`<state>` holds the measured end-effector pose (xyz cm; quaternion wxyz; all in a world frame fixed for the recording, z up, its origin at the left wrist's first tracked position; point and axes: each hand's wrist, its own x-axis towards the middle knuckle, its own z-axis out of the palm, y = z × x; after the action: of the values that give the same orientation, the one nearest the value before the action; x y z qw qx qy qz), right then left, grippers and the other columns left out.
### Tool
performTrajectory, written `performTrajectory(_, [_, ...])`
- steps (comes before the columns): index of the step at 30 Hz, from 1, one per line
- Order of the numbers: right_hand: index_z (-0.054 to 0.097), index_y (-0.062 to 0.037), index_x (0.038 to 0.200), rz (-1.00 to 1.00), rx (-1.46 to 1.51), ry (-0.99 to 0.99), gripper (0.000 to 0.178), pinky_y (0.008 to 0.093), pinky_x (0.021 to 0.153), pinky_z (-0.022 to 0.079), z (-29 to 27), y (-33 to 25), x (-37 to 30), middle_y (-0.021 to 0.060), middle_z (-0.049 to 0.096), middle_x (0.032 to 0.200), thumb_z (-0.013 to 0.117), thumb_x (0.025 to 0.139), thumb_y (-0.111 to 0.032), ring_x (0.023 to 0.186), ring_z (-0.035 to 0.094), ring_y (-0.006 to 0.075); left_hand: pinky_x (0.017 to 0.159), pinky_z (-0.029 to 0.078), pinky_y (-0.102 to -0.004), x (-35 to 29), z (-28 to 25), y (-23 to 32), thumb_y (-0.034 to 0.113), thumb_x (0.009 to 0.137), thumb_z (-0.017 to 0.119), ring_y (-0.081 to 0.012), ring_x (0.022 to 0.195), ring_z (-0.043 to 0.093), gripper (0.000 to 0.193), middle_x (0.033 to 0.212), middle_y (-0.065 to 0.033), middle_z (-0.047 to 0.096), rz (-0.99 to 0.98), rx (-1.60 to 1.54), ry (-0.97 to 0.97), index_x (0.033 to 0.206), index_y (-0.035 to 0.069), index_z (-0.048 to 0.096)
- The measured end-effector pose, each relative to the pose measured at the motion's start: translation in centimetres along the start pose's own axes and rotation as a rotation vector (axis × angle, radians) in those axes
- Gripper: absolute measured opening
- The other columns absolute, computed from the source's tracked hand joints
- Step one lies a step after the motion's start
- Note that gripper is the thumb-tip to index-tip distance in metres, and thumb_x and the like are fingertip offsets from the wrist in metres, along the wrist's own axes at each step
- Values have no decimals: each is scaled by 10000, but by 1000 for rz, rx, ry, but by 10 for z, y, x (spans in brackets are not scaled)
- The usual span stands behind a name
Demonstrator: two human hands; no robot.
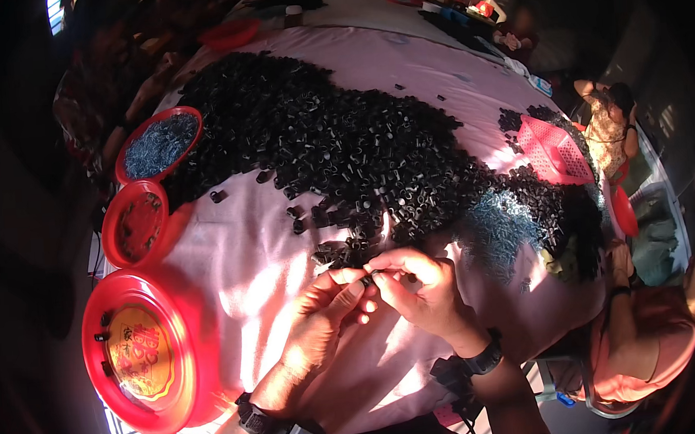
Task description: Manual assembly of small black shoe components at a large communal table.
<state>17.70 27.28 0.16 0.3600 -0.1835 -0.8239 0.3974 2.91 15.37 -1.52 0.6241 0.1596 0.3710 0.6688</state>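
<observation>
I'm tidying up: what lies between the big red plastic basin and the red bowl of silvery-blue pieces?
A smaller round red bowl shows there in the head view.

The camera is looking from above the near edge of the table (236,224), facing down and across toward its far end. It is showing the left hand (320,318) and right hand (425,296) close, over the table, while its fisheye is bending the table's outline into a curve.

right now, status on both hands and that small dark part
Left hand and right hand pinching small dark part together; black pile just beyond; nothing visibly blocking hands.
</observation>
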Motion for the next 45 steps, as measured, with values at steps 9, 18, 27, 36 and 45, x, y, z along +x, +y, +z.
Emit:
performTrajectory(9, [713, 41, 1085, 99, 214, 14, 189, 231, 737, 528, 4, 4, -2, 85, 727, 1035, 723, 916, -44, 852, 655, 87, 802, 521, -249, 2, -2, -6, 179, 1038, 606, -98, 897, 636, 219, 1070, -28, 695, 67, 29, -16, 1205, 46, 655])
performTrajectory(18, [713, 46, 1095, 153, 165, -16, 185, 238, 779, 533, 4, 8, -4, 94, 714, 1044, 680, 913, 33, 896, 660, 111, 796, 533, -271, 0, 0, -5, 161, 1015, 644, -110, 877, 667, 247, 1024, -34, 714, 107, 146, 105, 1216, 18, 663])
performTrajectory(27, [727, 7, 1033, 123, 40, -13, 163, 243, 724, 527, -5, -5, 0, 58, 737, 944, 718, 875, -32, 814, 653, 85, 758, 548, -261, 3, -4, -12, 111, 984, 681, -116, 828, 675, 233, 959, -45, 714, 215, 255, 36, 1186, -6, 675])
performTrajectory(36, [718, 13, 999, 70, 11, -117, 142, 256, 704, 536, -16, -4, -1, 70, 727, 924, 721, 861, -18, 795, 664, 105, 741, 549, -244, 0, -2, -7, 112, 976, 696, -87, 820, 658, 246, 951, -48, 713, 213, 425, 24, 1187, -13, 673])
performTrajectory(45, [679, 7, 914, -78, -68, -75, 87, 329, 637, 547, -7, -5, 2, 114, 677, 826, 705, 833, 23, 727, 681, 223, 623, 556, -229, 0, -1, -13, 39, 947, 708, -73, 690, 666, 172, 815, -35, 717, 434, 672, 106, 1111, -13, 708])
